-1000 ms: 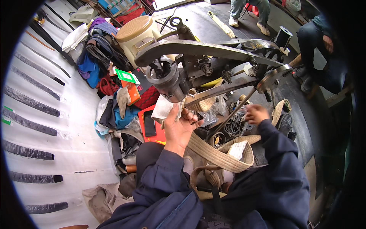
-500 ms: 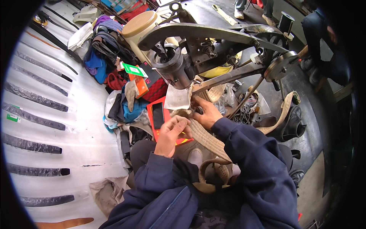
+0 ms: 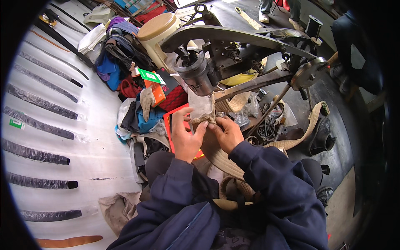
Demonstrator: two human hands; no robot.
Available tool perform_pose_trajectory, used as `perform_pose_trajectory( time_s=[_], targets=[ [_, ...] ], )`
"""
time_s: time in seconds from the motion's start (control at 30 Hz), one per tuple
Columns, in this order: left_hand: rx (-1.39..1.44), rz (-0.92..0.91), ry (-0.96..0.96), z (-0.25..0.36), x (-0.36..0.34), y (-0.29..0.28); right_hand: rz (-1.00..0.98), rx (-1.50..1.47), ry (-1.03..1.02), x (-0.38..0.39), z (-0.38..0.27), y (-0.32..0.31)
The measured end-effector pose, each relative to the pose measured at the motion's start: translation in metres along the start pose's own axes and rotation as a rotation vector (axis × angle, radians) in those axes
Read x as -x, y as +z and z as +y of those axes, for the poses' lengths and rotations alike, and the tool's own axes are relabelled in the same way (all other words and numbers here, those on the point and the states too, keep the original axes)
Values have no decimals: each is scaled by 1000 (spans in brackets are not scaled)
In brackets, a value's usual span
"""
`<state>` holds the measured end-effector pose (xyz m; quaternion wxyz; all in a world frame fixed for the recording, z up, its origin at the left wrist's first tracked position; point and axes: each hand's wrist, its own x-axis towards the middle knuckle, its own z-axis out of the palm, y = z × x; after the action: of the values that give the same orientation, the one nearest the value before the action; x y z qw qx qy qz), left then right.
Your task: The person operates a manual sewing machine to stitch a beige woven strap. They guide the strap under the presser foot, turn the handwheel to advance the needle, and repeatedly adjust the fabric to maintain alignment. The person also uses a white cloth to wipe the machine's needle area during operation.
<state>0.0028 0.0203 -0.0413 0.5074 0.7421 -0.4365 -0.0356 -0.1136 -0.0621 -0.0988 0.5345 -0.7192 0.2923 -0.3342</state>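
A long beige strap (image 3: pixel 223 160) with rows of stitching runs up from my lap to both hands. My right hand (image 3: pixel 229 135) pinches its folded upper end between thumb and fingers. My left hand (image 3: pixel 186 137) holds the same end from the other side, its thumb pressed on the edge and its fingers partly spread behind. Just above my hands, a pale cloth piece (image 3: pixel 202 106) adjoins the strap end; whether they are joined I cannot tell. Over it stands the dark round head (image 3: pixel 196 77) of a hand-cranked sewing machine. More strap (image 3: pixel 233 104) lies behind the machine's arm.
Rows of plastic-wrapped black belts (image 3: pixel 41 149) lie on a white sheet at the left. Bags and cloths (image 3: pixel 116 46) are heaped beside it. A red box (image 3: pixel 168 125) sits behind my left hand. Black shoes (image 3: pixel 321 135) stand at the right. Other people's legs (image 3: pixel 266 8) show far off.
My left hand has risen and opened somewhat, its thumb now on the strap end. My right hand has drawn down slightly from the machine. The strap end is turned and folded toward me.
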Motion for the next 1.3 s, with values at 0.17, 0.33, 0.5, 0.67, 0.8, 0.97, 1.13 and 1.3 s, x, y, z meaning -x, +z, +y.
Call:
perform_pose_trajectory(
  time_s=[0.17,0.33,0.5,0.67,0.8,0.97,1.13,1.3],
  targets=[
    [-68,-156,252,-14,-24,-2,-41,-7,51,0,2,0],
    [158,-221,-23,-22,-46,-17,-151,-158,228,-5,-1,-5],
    [2,-204,227,-17,-52,-18,-119,-77,134,-13,-5,-3],
    [20,-279,277,-10,-48,-24,1,-150,133,-13,-9,4],
    [-175,-248,473,-15,-41,-24,-63,-231,238,-16,-11,-1],
    [-59,-181,249,-21,-29,-18,-133,-335,335,-11,-10,-8],
    [84,-157,-109,-18,-14,-15,97,-372,210,11,-12,-3],
    [34,-121,-9,-20,-13,-13,83,-264,186,12,-17,-4]
  ],
)
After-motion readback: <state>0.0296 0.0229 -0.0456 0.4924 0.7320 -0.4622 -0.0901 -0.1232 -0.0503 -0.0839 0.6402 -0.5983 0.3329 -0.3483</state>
